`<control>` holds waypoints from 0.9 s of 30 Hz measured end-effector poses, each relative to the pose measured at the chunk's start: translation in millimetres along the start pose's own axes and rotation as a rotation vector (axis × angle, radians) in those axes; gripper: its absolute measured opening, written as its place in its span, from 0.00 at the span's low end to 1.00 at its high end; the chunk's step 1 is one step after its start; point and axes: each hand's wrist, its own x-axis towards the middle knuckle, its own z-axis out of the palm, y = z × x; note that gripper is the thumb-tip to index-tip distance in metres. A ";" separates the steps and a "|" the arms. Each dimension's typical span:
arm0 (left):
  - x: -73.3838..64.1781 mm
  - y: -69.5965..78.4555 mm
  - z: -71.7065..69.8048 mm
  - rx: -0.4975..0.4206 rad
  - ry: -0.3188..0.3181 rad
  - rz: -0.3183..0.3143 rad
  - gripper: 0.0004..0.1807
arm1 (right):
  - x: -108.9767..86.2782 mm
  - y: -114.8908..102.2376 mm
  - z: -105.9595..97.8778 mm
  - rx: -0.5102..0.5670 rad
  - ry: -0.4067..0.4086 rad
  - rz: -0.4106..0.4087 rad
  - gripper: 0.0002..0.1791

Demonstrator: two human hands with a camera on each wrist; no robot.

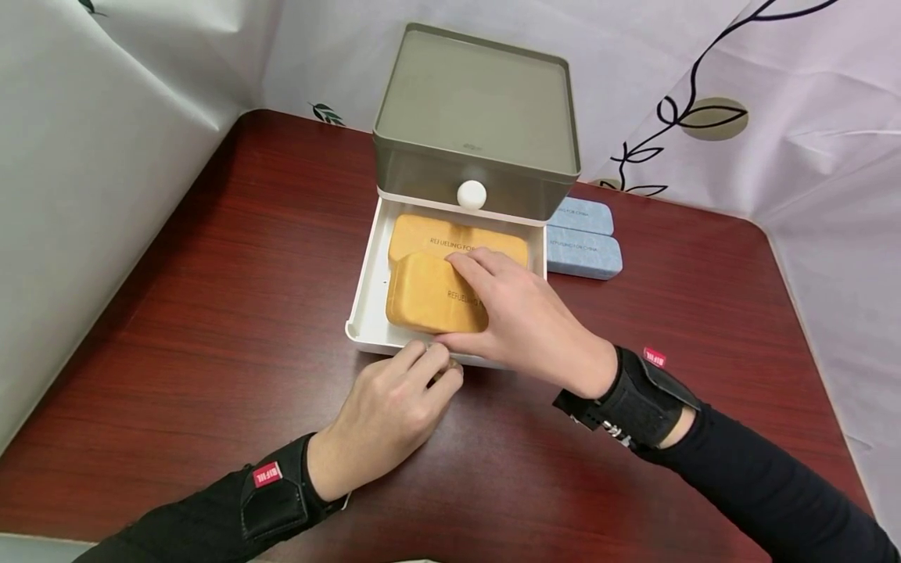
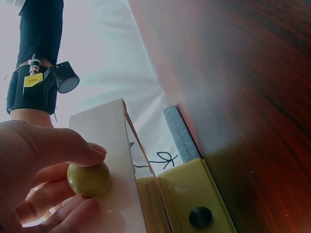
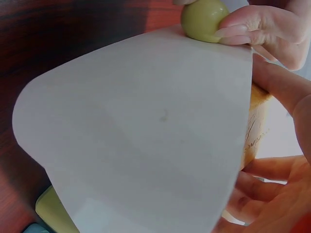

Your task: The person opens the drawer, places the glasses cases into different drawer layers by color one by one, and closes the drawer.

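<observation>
A white drawer (image 1: 369, 301) is pulled out from the grey-green box (image 1: 479, 102). My left hand (image 1: 394, 410) pinches the round knob (image 2: 90, 179) on its front between thumb and fingers. Over the drawer, my right hand (image 1: 524, 320) grips a yellow case (image 1: 425, 293) with printed lettering, thumb on the near side and fingers over the far side. The case sits tilted, its right end covered by the hand. Behind it in the drawer lies a second yellow case (image 1: 415, 233), partly hidden by the right fingers.
Two light blue cases (image 1: 583, 252) lie side by side on the dark red table (image 1: 281, 258), to the right of the box. An upper drawer with a white knob (image 1: 472, 195) is closed above the pulled-out one. A white patterned cloth (image 1: 809, 117) hangs behind.
</observation>
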 end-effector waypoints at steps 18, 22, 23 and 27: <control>-0.6 -0.7 -0.2 -0.016 -0.026 -0.001 0.11 | 11.2 -6.9 2.8 -0.070 -0.124 0.056 0.42; -1.0 -0.7 -0.3 -0.013 -0.029 -0.001 0.11 | 12.6 -7.3 5.0 -0.070 -0.114 0.049 0.40; -1.1 -0.7 -0.2 -0.012 -0.027 -0.001 0.11 | 13.1 -7.6 5.4 -0.071 -0.114 0.048 0.40; -1.3 -0.6 -0.1 -0.010 -0.027 -0.002 0.10 | 14.4 -8.6 7.0 -0.081 -0.121 0.049 0.38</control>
